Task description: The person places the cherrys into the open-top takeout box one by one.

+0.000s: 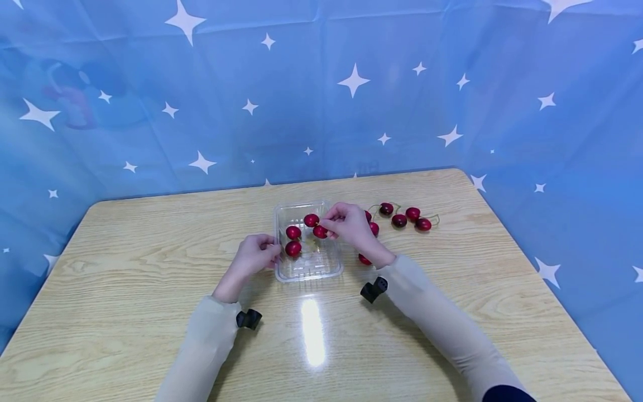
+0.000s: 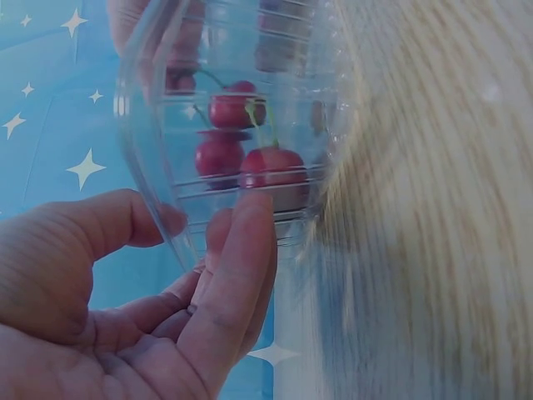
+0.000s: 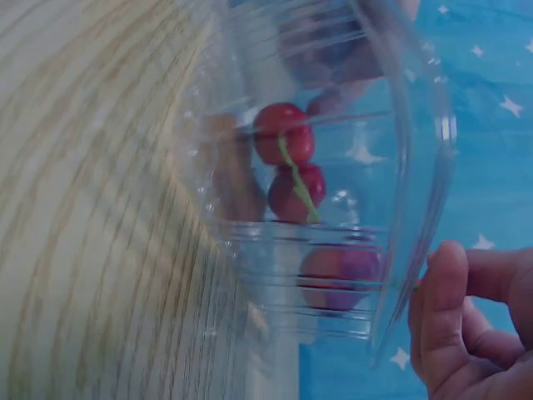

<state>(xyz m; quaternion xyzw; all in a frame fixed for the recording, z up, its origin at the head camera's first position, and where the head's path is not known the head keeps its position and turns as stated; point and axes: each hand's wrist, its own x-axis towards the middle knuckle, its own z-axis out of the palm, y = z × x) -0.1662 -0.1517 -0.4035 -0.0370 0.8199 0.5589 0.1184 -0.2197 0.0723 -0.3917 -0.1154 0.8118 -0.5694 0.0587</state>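
Observation:
A clear plastic container (image 1: 308, 274) stands on the table with red cherries (image 1: 293, 249) inside its left part. My left hand (image 1: 255, 254) holds its left rim, thumb at the edge and fingers against the outer wall, as the left wrist view shows. Over the container's far right side, my right hand (image 1: 349, 224) pinches a cherry stem between thumb and fingertips. A pair of cherries (image 1: 311, 220) hangs at those fingertips, within the container's outline. In the right wrist view the fingers (image 3: 441, 292) meet on a green stem end beside the clear wall.
Several more cherries (image 1: 399, 220), some darker and with stems, lie on the wooden table (image 1: 150, 279) to the right of the container. One cherry (image 1: 364, 259) sits partly hidden by my right wrist. A blue star-patterned cloth (image 1: 301, 100) hangs behind the table.

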